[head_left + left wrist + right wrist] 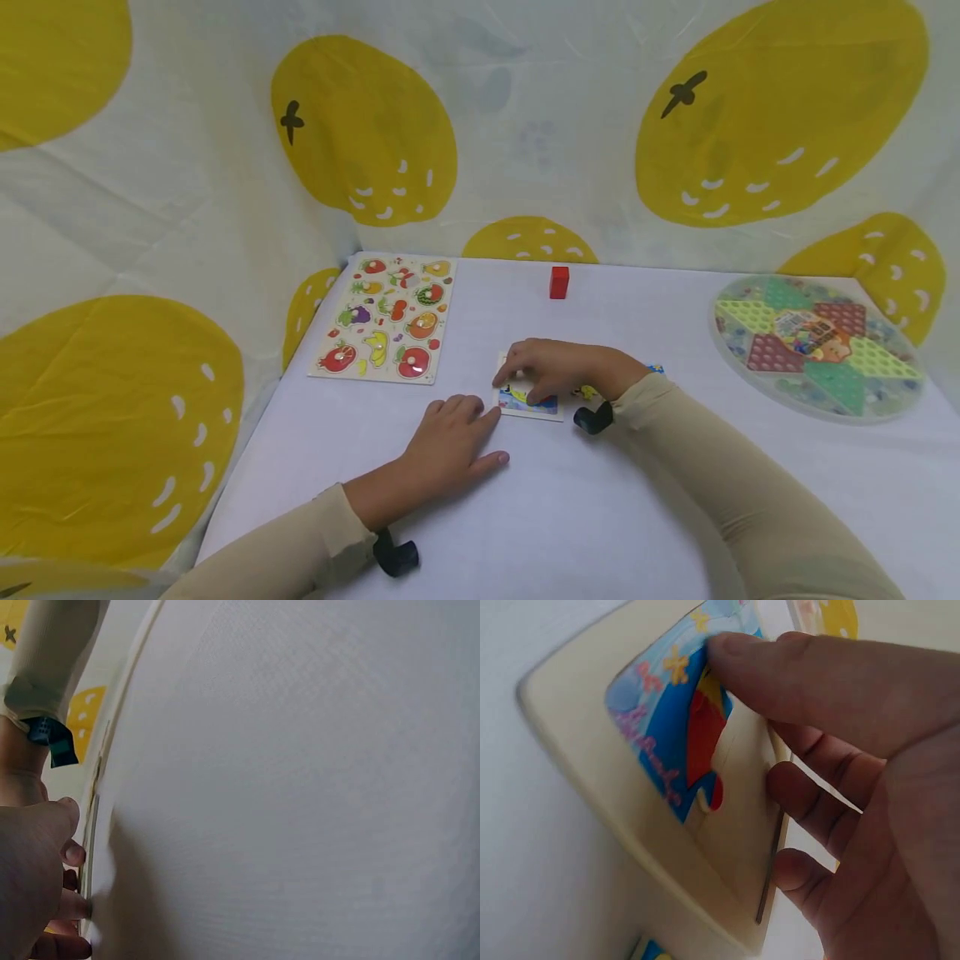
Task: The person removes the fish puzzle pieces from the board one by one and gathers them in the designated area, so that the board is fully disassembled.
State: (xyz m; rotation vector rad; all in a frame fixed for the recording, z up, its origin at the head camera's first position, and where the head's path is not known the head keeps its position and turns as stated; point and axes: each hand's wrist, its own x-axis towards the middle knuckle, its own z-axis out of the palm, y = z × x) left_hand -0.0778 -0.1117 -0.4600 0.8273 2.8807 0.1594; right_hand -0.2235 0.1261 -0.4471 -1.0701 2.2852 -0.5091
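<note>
My right hand (pixel 558 367) is over a small jigsaw board (pixel 531 416) with a pale frame. In the right wrist view its thumb rests on a blue, red and yellow picture section (pixel 664 735) set in the frame, and bent fingers reach along the far side. Beside that section, bare pale backing (pixel 735 802) shows. My left hand (pixel 450 442) lies palm down on the table, fingers spread and relaxed, the index fingertip right at the board's near left corner. Loose puzzle pieces (pixel 587 391) lie right of the board, partly hidden by the right wrist.
A fruit puzzle board (pixel 390 321) lies at the back left. Near the back edge of the white-covered table (pixel 570 508) stands a red block (pixel 559 282). On the right is a round game board (pixel 817 346) with coloured triangles. Fruit-print cloth (pixel 547 125) hangs behind.
</note>
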